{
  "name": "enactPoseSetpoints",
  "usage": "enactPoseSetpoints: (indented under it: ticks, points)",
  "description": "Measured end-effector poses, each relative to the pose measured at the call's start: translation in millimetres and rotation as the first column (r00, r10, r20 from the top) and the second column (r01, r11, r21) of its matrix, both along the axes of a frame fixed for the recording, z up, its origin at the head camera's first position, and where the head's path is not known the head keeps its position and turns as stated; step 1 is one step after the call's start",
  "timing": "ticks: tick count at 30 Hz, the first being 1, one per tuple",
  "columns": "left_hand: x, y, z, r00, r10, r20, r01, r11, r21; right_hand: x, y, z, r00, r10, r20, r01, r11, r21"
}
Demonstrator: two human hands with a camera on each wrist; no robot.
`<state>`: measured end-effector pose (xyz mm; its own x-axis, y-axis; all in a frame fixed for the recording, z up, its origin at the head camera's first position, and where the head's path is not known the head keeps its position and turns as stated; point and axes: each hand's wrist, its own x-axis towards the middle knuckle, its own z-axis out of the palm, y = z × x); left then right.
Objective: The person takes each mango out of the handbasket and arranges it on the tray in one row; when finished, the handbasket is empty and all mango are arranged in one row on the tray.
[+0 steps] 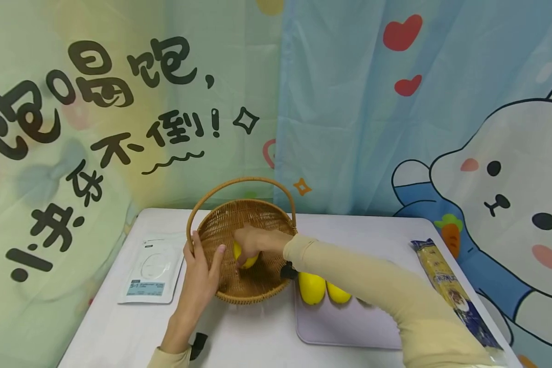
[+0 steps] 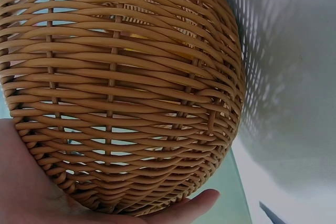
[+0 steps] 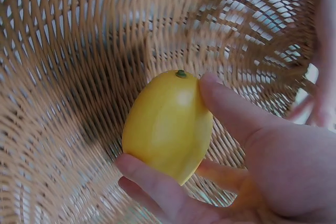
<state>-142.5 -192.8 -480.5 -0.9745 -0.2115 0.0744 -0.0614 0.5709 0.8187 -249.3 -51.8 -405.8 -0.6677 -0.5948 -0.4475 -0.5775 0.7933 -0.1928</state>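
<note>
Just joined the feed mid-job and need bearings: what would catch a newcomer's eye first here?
The wicker basket at the table's centre stands out, tilted toward the person and gripped at its rim by the left hand. Inside it, the right hand holds a yellow lemon. Two more lemons lie on a pale mat just right of the basket.
</note>
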Motion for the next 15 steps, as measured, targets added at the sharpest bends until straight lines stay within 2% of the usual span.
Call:
enactPoseSetpoints:
  ticks: [7,15]
  points:
    - [-0.4,0,1.1,1.000,-0.006,0.010,0.006,1.000,0.000,-1.3,15,31.5,1.000,-0.026,-0.010,0.025,0.998,-0.058]
    - [0.6,1,1.4,1.000,-0.005,0.012,0.005,1.000,0.002,13.1,39,64.5,1.000,-0.020,-0.003,0.020,0.996,-0.093]
